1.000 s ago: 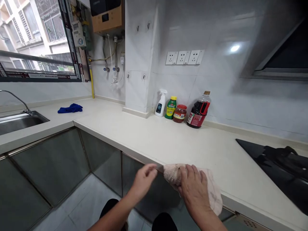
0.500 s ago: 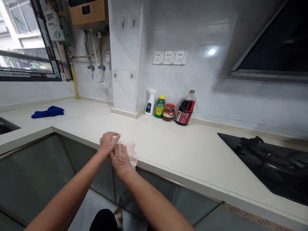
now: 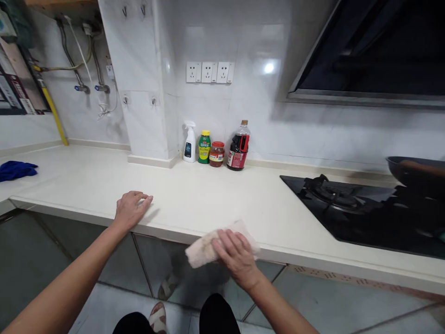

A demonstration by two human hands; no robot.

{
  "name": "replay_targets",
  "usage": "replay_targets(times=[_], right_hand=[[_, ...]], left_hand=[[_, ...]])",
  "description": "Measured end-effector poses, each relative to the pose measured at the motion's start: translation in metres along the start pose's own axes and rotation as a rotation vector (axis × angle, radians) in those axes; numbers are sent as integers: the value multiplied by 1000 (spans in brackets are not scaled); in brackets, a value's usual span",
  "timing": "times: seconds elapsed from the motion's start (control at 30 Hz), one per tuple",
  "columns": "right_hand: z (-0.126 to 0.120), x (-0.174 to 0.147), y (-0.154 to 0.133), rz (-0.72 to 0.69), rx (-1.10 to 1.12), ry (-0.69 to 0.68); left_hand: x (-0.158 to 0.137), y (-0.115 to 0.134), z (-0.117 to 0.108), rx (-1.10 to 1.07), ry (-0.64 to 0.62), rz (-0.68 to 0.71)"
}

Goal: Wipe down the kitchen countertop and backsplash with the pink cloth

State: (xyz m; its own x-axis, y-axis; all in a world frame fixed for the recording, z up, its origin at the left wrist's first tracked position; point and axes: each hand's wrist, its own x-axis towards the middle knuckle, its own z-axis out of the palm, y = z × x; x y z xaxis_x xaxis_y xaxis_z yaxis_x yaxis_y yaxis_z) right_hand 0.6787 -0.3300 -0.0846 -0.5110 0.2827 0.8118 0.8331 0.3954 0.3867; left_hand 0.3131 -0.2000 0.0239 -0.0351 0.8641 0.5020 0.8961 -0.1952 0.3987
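Your right hand [image 3: 239, 257] has its fingers curled over a pale pink cloth [image 3: 205, 250], gripping it against the front edge of the table [image 3: 194, 199]; part of the cloth lies on top and part hangs past that edge. Your left hand [image 3: 132, 209] holds nothing, its fingers loosely bent, just over the front edge further left; you cannot tell whether it touches. Along the back edge stand a white spray bottle [image 3: 189, 144], a green bottle [image 3: 204, 147], a red-lidded jar [image 3: 216, 155] and a dark sauce bottle [image 3: 238, 148].
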Motion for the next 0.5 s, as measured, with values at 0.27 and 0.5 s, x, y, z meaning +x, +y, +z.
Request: replay_targets(times=[0.27, 0.5], right_hand=[[-79, -137, 119, 187, -126, -128], [-136, -209, 192, 378, -288, -155]], left_hand=[[4, 13, 12, 53, -62, -18], [9, 8, 14, 125, -70, -5]])
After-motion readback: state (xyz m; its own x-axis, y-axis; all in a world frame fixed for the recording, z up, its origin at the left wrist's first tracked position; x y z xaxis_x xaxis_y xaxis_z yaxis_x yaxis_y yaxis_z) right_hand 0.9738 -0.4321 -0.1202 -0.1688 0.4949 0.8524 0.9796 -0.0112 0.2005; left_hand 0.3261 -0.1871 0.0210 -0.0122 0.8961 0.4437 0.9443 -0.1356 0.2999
